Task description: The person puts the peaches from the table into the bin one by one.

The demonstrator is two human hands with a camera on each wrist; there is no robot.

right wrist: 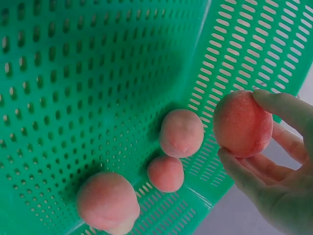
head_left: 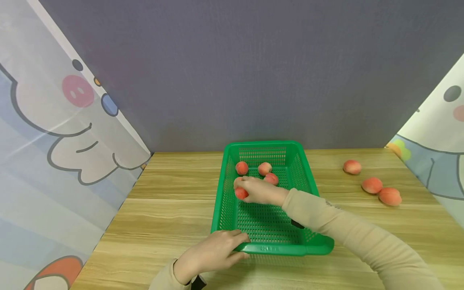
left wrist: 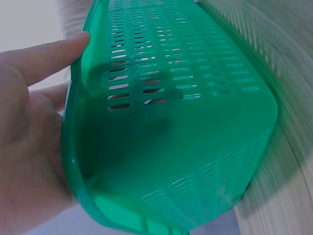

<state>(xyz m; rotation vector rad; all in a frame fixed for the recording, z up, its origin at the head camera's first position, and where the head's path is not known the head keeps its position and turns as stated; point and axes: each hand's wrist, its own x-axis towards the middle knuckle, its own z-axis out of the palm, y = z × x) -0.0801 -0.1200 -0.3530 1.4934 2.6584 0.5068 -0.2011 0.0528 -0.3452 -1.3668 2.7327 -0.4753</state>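
A green plastic basket (head_left: 282,249) with slotted walls stands on the wooden table. Over its left side, my right hand (head_left: 259,190) pinches a reddish peach (right wrist: 242,125) between thumb and fingertips. Inside, several other peaches lie toward the far end, among them a peach (head_left: 264,168) near the back wall and a peach (head_left: 241,168) by the left wall. The hand partly covers some of them in the head view. At the near left corner my left hand (head_left: 217,249) grips the basket's rim (left wrist: 71,152), its fingers on both sides of the edge.
To the right of the basket, three peaches rest on the tabletop: one peach (head_left: 352,166) farther back, a second peach (head_left: 372,185) and a third peach (head_left: 390,196) side by side. A grey panel (head_left: 253,72) rises behind the table, with cartoon-printed sheets (head_left: 43,169) at the sides.
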